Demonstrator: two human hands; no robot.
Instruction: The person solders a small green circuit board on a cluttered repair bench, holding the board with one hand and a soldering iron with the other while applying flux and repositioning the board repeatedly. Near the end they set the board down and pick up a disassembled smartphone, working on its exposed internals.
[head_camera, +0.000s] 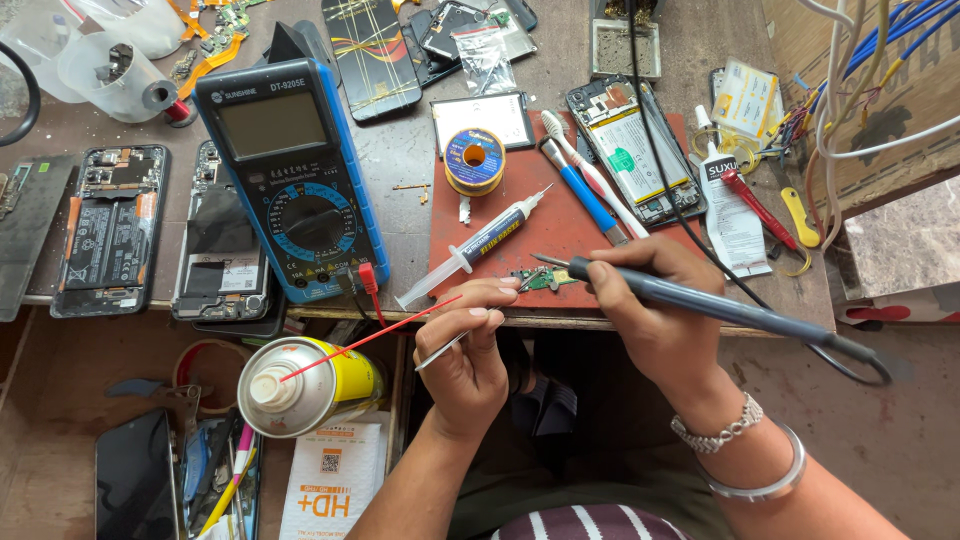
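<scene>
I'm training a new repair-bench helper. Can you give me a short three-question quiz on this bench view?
1. True or false: the right hand holds a soldering iron.
2. What does the left hand grip? A) tweezers B) toothbrush C) screwdriver
3. What lies on the red mat just left of the small green circuit board: a ______.

Key: 1 true; 2 A, the tweezers; 3 syringe.
</scene>
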